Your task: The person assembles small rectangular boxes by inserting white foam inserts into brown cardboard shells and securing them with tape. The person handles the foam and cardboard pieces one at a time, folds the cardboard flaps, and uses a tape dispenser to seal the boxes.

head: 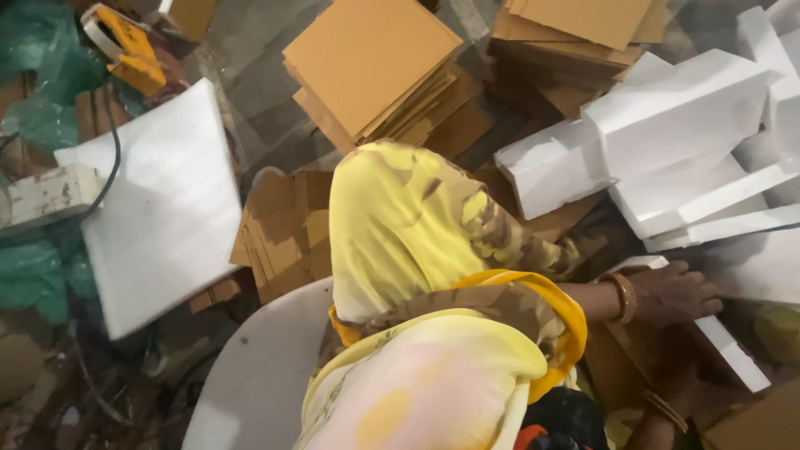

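Right hand extended, palm down, fingers spread flat on white foam strip. Left hand grip: cannot tell, mostly hidden.

The floor is grey, dusty concrete, and most of it is covered. Stacks of orange-brown cardboard sheets lie at the top, with more flat cardboard pieces in the middle. A large white foam board lies on the left, near crumpled green plastic. White foam blocks are piled on the right. The light is warm and rather dim.
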